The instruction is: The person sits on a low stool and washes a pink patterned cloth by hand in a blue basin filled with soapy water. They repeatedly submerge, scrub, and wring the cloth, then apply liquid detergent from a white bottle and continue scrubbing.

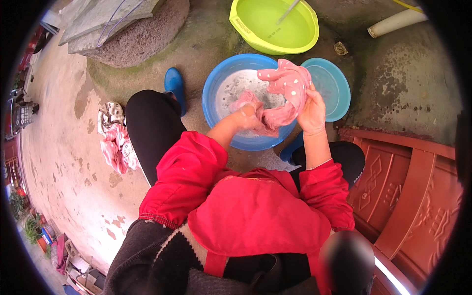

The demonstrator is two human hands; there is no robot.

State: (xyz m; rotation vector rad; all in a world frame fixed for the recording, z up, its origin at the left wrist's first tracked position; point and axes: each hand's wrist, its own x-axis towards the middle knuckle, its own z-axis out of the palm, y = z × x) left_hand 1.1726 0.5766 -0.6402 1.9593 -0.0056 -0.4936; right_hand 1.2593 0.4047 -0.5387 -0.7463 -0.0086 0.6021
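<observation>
A wet pink cloth with white dots (289, 90) is stretched between my two hands over a blue plastic basin (212, 86) of sudsy water. My left hand (247, 118), on the picture's left side, grips the bunched lower part of the cloth near the suds. On the other side, my right hand (312, 110) holds the raised part of the cloth by its edge, fingers and thumb closed on it. A smaller teal basin (344, 79) with water stands right beside the blue one. Beyond them is a lime-green basin (236, 22) holding water and a pale stick or handle.
Pink and patterned cloths (117, 147) lie heaped at my left, beside my knee. A concrete slab (121, 22) on a rough round base stands at the far left. A red panelled door (398, 191) is close at my right. A pale pipe (392, 24) lies at the far right.
</observation>
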